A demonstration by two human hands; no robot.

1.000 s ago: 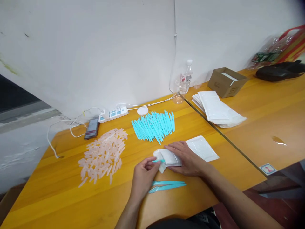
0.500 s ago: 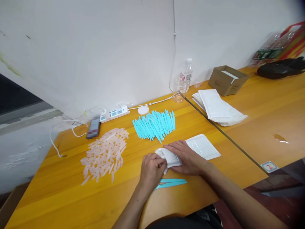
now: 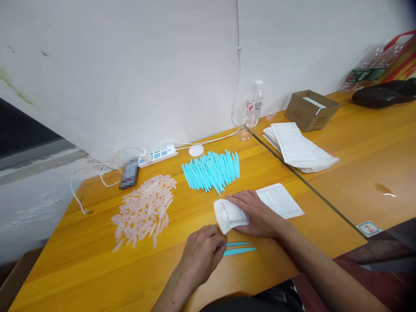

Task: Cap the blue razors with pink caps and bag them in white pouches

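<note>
My right hand holds a white bubble mailer down on the table, its open end facing left. Just below that end, my left hand is closed at the left end of a slim turquoise tapered plastic stick; the fingers hide the exact grip. A second turquoise stick lies right beside it, its left end near my fingertips. Beyond my hands lies a pile of similar turquoise sticks. Another padded mailer lies flat behind my right wrist.
Pale pink plastic pieces are spread at the left. A power strip with cables, a phone-like blurred object and a round white lid lie along the wall. At right are a bottle, stacked mailers and a cardboard box.
My left hand has left the mailer's opening and come down toward me to the turquoise sticks. The mailer's end now shows open. My right hand has stayed on the mailer.
</note>
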